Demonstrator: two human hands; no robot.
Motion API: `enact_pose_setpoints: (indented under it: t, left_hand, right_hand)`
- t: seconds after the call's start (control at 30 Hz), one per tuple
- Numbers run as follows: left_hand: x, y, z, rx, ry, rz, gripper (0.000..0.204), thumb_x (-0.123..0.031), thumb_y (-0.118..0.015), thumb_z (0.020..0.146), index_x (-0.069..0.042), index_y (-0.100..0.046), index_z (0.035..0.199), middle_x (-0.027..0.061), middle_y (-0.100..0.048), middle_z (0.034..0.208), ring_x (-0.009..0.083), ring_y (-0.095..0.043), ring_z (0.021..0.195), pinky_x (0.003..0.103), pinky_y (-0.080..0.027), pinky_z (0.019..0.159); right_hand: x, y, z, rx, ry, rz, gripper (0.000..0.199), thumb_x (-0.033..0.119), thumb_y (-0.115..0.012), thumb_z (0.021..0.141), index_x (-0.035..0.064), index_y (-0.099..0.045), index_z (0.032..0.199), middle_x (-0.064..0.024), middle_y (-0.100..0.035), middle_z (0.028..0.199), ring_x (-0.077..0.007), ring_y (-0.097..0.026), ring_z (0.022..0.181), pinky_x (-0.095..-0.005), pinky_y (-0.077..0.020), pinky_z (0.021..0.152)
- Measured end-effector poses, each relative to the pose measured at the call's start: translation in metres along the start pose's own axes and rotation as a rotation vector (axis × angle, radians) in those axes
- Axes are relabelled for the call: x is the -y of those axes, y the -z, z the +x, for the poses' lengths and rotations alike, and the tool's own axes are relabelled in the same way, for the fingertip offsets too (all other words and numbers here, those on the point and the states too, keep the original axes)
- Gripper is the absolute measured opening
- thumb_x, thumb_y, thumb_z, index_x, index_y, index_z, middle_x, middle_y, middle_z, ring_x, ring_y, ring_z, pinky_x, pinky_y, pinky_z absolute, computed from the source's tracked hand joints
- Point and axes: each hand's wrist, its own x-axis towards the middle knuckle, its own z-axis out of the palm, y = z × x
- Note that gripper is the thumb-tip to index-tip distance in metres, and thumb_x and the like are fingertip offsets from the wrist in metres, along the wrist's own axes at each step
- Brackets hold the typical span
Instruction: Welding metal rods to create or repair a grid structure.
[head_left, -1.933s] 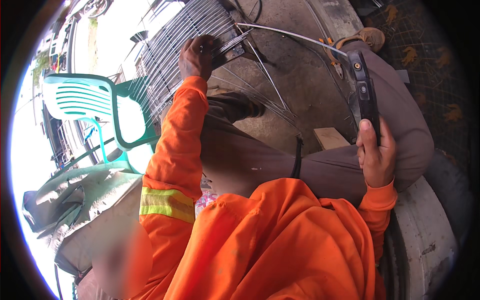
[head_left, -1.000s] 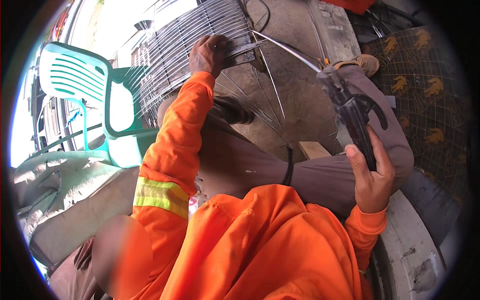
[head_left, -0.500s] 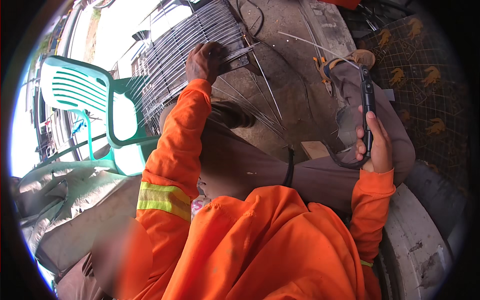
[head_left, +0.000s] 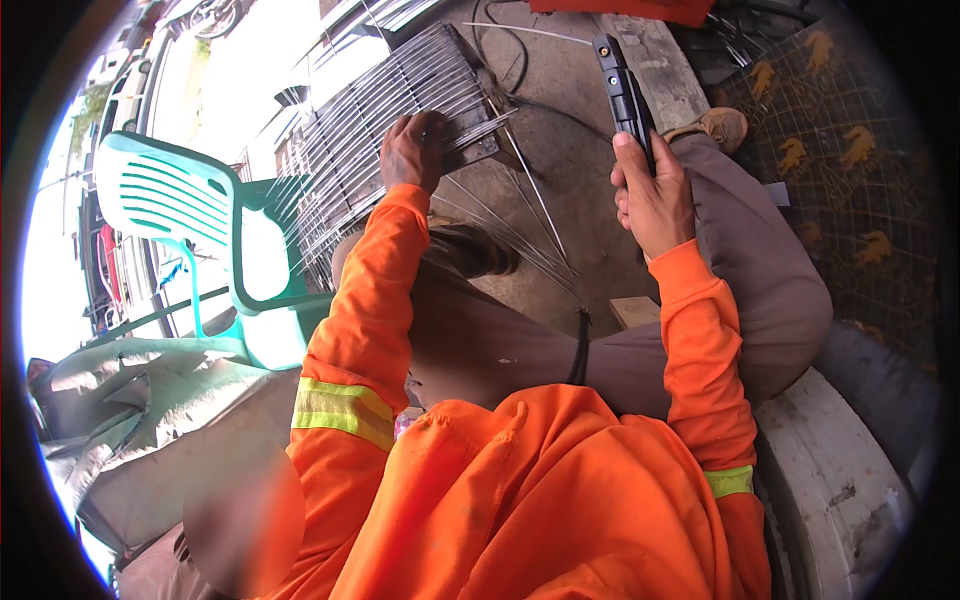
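A welding electrode holder [head_left: 618, 88] with a black handle is gripped in my right hand [head_left: 655, 195], thumb along its side. From its head a thin, pale welding electrode [head_left: 530, 31] sticks out to the left, over the floor. My left hand [head_left: 412, 150] lies at the near right part of a grate of thin metal rods [head_left: 370, 105], its fingers curled over the rods. Many parallel rods cross a few others there, on a dark support. The electrode's tip is apart from the grate. The undersides of my left fingers are hidden.
A green plastic chair [head_left: 235, 220] stands left of the grate. Loose rods [head_left: 520, 240] lie near my legs, and a wooden block [head_left: 635, 311] sits beside my thigh. A dark cable [head_left: 570, 112] crosses the floor. On the right lies a dark sheet with yellow prints [head_left: 860, 170].
My right hand has moved up and left with the electrode holder, bringing the electrode closer to the grate. My left hand stays on the rods. The pliers by my foot are no longer visible.
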Motion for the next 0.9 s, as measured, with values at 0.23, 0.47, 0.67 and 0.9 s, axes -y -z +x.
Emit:
enact_pose_setpoints:
  t: [0.23, 0.47, 0.67, 0.9]
  left_hand:
    - [-0.002, 0.002, 0.0, -0.006, -0.02, -0.036, 0.017, -0.027, -0.06, 0.093, -0.017, -0.073, 0.098, 0.0087, -0.067, 0.096, 0.0325, -0.062, 0.1, 0.042, -0.047, 0.091]
    - [-0.001, 0.001, 0.0, -0.042, -0.043, -0.075, 0.018, -0.027, -0.061, 0.092, -0.017, -0.075, 0.098, 0.0082, -0.068, 0.095, 0.0319, -0.063, 0.099, 0.042, -0.048, 0.091]
    - [0.002, 0.002, 0.001, -0.006, -0.02, 0.01, 0.017, -0.026, -0.063, 0.091, -0.017, -0.074, 0.099, 0.0089, -0.068, 0.095, 0.0315, -0.063, 0.099, 0.041, -0.048, 0.09]
    - [0.004, -0.002, 0.001, -0.006, -0.015, 0.021, 0.016, -0.025, -0.064, 0.09, -0.017, -0.074, 0.099, 0.0085, -0.067, 0.095, 0.0316, -0.063, 0.098, 0.041, -0.048, 0.089]
  right_hand:
    - [-0.004, -0.001, 0.006, 0.006, 0.023, -0.032, 0.032, 0.04, -0.063, 0.098, 0.0079, -0.058, 0.099, 0.0018, -0.053, 0.069, -0.0043, -0.045, 0.05, -0.0215, -0.0377, 0.044]
    - [0.002, 0.012, -0.006, -0.006, -0.008, -0.044, 0.029, 0.037, -0.063, 0.099, 0.0079, -0.059, 0.097, 0.0029, -0.051, 0.068, -0.0036, -0.044, 0.051, -0.0212, -0.0371, 0.046]
    - [-0.005, 0.055, -0.082, -0.112, 0.08, -0.272, 0.03, 0.028, -0.063, 0.1, 0.0017, -0.062, 0.114, 0.0006, -0.058, 0.079, -0.007, -0.052, 0.067, -0.0242, -0.0452, 0.062]
    - [-0.023, 0.074, -0.124, -0.133, 0.177, -0.351, 0.038, 0.021, -0.061, 0.1, -0.0055, -0.058, 0.128, -0.0058, -0.063, 0.097, -0.0118, -0.056, 0.085, -0.0277, -0.0483, 0.078]
